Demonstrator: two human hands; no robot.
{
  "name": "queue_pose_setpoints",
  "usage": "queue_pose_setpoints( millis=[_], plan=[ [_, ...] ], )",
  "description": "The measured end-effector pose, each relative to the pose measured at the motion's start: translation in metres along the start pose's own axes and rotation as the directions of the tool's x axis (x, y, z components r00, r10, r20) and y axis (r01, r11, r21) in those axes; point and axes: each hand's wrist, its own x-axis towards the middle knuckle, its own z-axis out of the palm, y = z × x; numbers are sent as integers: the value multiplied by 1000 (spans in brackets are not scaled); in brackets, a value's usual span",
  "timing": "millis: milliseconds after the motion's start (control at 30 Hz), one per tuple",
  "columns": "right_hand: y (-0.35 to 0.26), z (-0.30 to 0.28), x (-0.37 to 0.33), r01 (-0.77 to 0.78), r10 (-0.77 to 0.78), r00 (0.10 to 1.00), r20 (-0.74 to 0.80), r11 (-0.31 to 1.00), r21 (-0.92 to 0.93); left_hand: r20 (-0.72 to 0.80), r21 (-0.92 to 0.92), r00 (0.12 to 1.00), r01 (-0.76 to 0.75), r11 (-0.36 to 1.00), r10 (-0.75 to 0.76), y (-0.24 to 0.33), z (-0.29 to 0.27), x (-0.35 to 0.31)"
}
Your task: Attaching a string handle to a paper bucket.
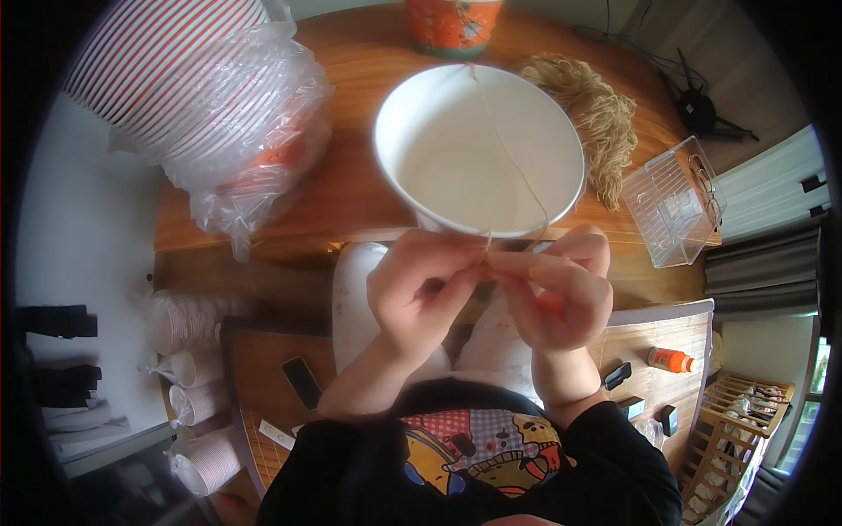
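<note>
A wide white paper bucket (430, 118) stands on the wooden table in front of me, its open mouth facing up. A thin tan string (502, 133) runs from the bucket's far rim across the mouth to the near rim. At that near rim my left hand (417, 285) pinches the string between thumb and fingertips. Beside it, almost touching, my right hand (566, 294) is also closed on the string, its fingers curled. The exact knot or loop between the fingertips is too small to make out. A loose bundle of tan string (601, 114) lies right of the bucket.
Nested striped buckets (167, 61), partly in clear plastic, lean at the far left. An orange bucket (452, 26) stands behind. To the right are a clear plastic box (658, 206), eyeglasses (704, 180) and a black router-like device (697, 110). Below lie a phone (303, 383) and an orange bottle (671, 360).
</note>
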Motion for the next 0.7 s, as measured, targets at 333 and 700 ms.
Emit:
queue_pose_setpoints(
  millis=[333, 700],
  plan=[
    [-7, 4, 16, 64, -64, 998, -11, 998, 29, 10, 283, 975, -215, 935, 221, 7, -8, 11],
    [-7, 2, 18, 36, -36, 997, 68, 999, 9, -55, 141, 988, -137, 980, 146, 3, -1, 14]
  ],
)
